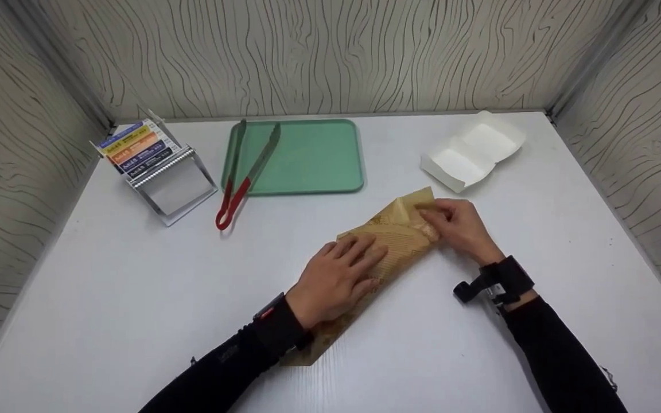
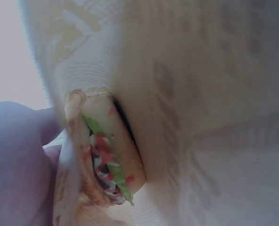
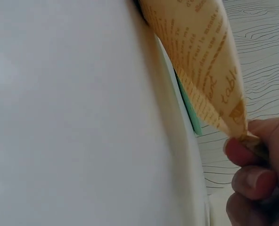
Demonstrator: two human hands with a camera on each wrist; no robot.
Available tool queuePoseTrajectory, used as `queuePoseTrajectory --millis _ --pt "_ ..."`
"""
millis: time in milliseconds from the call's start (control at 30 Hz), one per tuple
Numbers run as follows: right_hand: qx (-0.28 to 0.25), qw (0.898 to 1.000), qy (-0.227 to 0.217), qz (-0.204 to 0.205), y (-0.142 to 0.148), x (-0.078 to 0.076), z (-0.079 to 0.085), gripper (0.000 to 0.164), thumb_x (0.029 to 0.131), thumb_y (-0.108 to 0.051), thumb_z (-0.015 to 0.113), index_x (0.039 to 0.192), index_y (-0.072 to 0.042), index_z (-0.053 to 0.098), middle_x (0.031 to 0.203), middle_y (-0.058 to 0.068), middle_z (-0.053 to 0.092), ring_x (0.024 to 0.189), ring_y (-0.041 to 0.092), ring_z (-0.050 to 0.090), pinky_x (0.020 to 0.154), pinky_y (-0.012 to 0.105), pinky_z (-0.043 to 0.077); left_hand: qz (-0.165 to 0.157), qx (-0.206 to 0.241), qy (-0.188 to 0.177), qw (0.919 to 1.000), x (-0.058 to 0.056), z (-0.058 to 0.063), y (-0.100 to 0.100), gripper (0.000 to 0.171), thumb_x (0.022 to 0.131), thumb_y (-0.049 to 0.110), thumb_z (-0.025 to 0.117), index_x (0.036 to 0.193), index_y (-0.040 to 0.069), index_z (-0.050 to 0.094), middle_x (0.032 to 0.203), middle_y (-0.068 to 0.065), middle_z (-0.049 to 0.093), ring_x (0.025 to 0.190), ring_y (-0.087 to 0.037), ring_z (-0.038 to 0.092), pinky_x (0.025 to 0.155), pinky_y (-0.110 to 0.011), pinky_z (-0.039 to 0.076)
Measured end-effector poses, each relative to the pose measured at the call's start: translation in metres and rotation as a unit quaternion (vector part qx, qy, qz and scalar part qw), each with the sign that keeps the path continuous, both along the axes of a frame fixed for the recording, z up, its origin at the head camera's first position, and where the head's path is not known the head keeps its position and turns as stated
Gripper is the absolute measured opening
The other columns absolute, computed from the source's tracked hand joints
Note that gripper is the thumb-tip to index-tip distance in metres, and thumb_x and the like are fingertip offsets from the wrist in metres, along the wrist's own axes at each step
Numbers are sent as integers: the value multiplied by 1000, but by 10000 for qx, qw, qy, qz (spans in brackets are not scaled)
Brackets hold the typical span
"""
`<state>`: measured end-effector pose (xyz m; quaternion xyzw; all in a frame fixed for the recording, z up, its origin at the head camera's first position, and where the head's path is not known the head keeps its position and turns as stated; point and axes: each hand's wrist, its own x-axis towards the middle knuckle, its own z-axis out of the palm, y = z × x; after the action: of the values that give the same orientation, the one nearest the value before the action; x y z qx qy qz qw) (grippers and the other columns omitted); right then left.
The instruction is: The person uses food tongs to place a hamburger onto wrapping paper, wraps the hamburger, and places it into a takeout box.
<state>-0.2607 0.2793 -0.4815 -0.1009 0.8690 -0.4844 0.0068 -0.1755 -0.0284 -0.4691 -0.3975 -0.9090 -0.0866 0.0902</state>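
A brown printed paper wrapper point(image 1: 399, 246) lies slantwise on the white table, folded over into a long packet. Across its middle rests my left hand point(image 1: 330, 281), fingers spread and laid on the paper. At the far right end, my right hand point(image 1: 461, 228) pinches a gathered corner of the wrapper between thumb and fingers; the right wrist view shows this twisted tip point(image 3: 238, 127) up close. Inside the paper, the left wrist view reveals a sandwich point(image 2: 113, 155) with green leaf and red and white filling between bread. From above, the paper hides that sandwich.
Red-handled tongs point(image 1: 240, 192) lie partly on a green tray point(image 1: 319, 155) at the back. An open white takeaway box point(image 1: 462, 163) stands back right. Back left, a metal stand point(image 1: 204, 175) holds several colourful packs point(image 1: 138, 149). Patterned panels point(image 1: 330, 57) enclose the table's back and sides.
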Motion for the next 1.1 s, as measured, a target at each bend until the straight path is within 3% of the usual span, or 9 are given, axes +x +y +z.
queuePoseTrajectory --millis 67,200,267,467,600,733,833,933,1100 --pt "-98 9970 -766 18 6 -1 0 44 100 -35 70 130 -2 65 67 -2 62 52 5 48 46 21 37 0 5 -10 10000 1 0 1 55 110 46 44 159 22 42 162 -6 45 145 -29 46 110 -47 46" --pt "15 9824 -1852 244 13 -1 2 63 92 -41 79 138 -6 53 64 -5 56 50 8 50 45 22 38 61 -51 -34 10000 2 0 1 56 110 48 43 161 23 40 163 -5 44 147 -28 45 111 -47 46" --pt "233 9843 -1721 326 13 0 2 64 88 -35 84 137 -5 57 68 -4 57 52 8 51 46 23 41 90 -80 -37 9999 2 1 2 57 110 48 42 161 23 39 163 -4 44 147 -28 44 112 -47 45" --pt "589 9962 -461 439 3 5 3 38 90 -12 78 127 -10 73 94 2 69 62 7 51 54 22 44 93 -187 -26 9998 2 1 5 58 110 49 42 162 23 37 164 -4 42 149 -27 43 114 -46 44" --pt "549 9939 -889 354 0 5 4 29 94 -20 75 116 -1 70 80 2 57 67 12 49 59 24 42 86 -269 -53 9996 2 1 4 59 110 50 41 163 23 35 165 -3 41 148 -26 43 114 -46 44" --pt "832 9880 -1209 488 -5 4 5 51 99 -35 71 128 6 62 110 17 69 107 28 64 95 39 52 125 -316 -53 9994 3 1 2 60 109 50 42 163 24 35 166 -2 40 149 -26 43 114 -46 43" --pt "1004 9897 -801 629 -7 3 4 52 107 -34 58 147 0 55 147 23 58 140 39 51 118 54 37 107 -293 43 9995 3 1 2 59 109 50 43 162 24 38 165 -3 41 148 -27 44 114 -46 44" --pt "980 9930 -412 517 -6 5 2 43 112 -30 46 145 -6 59 143 20 62 123 36 62 109 46 47 35 -229 128 9996 3 0 2 58 109 49 43 161 22 40 163 -4 44 146 -28 46 112 -45 45" --pt "640 9971 55 399 -7 13 3 39 112 -24 45 140 -3 63 124 17 73 96 9 62 86 20 49 27 -197 123 9997 2 -1 1 58 109 50 44 160 22 41 162 -5 45 145 -28 46 112 -44 45"
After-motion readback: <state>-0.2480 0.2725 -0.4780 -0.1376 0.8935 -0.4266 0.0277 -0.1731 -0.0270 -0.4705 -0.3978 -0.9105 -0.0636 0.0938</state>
